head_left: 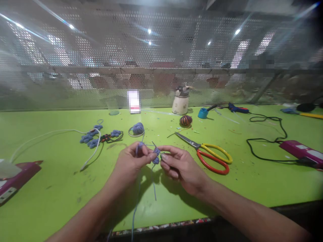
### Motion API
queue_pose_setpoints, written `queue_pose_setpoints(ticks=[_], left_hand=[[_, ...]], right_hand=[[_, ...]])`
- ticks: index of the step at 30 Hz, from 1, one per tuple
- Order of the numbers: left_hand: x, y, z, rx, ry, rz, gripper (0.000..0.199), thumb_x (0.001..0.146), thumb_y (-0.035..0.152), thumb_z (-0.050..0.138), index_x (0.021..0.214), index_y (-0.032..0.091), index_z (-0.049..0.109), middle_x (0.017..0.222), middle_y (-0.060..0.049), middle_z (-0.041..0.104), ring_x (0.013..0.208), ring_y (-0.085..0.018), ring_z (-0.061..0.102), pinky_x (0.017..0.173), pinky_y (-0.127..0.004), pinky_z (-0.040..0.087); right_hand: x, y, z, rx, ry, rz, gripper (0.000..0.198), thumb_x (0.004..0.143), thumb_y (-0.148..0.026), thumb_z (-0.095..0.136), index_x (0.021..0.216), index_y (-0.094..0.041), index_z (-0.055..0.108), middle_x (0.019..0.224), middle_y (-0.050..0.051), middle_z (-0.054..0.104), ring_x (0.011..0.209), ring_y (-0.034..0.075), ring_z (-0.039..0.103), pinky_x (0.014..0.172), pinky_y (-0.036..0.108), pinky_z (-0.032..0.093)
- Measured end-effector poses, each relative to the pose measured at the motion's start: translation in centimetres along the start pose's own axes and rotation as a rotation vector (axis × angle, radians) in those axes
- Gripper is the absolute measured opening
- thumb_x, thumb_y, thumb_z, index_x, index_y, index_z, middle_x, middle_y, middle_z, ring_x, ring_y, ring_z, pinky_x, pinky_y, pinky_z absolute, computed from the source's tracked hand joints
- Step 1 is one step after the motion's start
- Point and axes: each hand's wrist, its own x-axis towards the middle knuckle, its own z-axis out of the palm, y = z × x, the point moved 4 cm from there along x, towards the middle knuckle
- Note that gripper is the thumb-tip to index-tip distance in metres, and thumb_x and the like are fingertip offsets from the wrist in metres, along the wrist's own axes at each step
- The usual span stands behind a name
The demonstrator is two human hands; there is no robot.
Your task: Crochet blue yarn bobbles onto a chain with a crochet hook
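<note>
My left hand (135,156) is closed in a pinch on a small piece of blue-purple crochet (156,157), with a strand of the yarn looped over its raised fingers. A loose yarn tail (153,186) hangs below the piece. My right hand (176,164) is closed at the piece's right side, thumb and index finger together around a thin crochet hook (153,143). Only the hook's dark tip shows above the stitches; the rest is hidden. Behind my hands lies a ball of blue yarn (138,128), its strand leading toward my left hand.
Scissors (202,148) lie right of my hands, near a multicoloured yarn ball (186,121). Blue crocheted flowers (93,143) and a white cable (63,130) are at left. Behind stand a bottle (180,105) and a phone (135,109). Power strips lie at both sides.
</note>
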Motion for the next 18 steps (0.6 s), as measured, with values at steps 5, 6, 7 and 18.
queue_pose_setpoints(ticks=[5,6,7,18], left_hand=[[-0.1,0.2,0.2,-0.243,-0.153,-0.176,0.077,0.067,0.005,0.081,0.132,0.020,0.041,0.065,0.003,0.068,0.059,-0.010,0.059,0.061,-0.022,0.044],[-0.3,0.5,0.3,-0.251,-0.174,-0.177,0.091,0.068,0.004,0.080,0.142,0.019,0.030,0.065,0.003,0.068,0.058,-0.010,0.059,0.060,-0.021,0.044],[-0.4,0.8,0.3,-0.263,-0.180,-0.174,0.100,0.067,0.002,0.080,0.147,0.018,0.021,0.063,0.004,0.068,0.057,-0.010,0.058,0.059,-0.020,0.044],[-0.9,2.8,0.0,-0.185,-0.155,-0.068,0.115,0.066,0.001,0.079,0.153,0.016,0.006,0.062,0.001,0.070,0.057,-0.012,0.062,0.060,-0.021,0.051]], right_hand=[[-0.2,-0.4,0.1,-0.122,-0.017,-0.157,0.027,0.085,-0.028,0.067,0.108,-0.016,0.067,0.057,-0.005,0.050,0.041,0.004,0.034,0.039,0.018,0.023],[-0.3,-0.5,0.1,-0.174,-0.024,-0.189,0.026,0.086,-0.028,0.066,0.108,-0.015,0.067,0.057,-0.005,0.050,0.042,0.004,0.035,0.039,0.018,0.024],[-0.4,-0.8,0.0,-0.229,-0.034,-0.223,0.025,0.087,-0.027,0.065,0.108,-0.015,0.067,0.057,-0.005,0.049,0.044,0.005,0.036,0.040,0.018,0.025],[-1.2,-3.9,-1.1,-0.833,-0.102,-0.415,0.034,0.093,-0.022,0.056,0.127,-0.019,0.062,0.067,-0.003,0.053,0.056,0.009,0.042,0.052,0.023,0.035]])
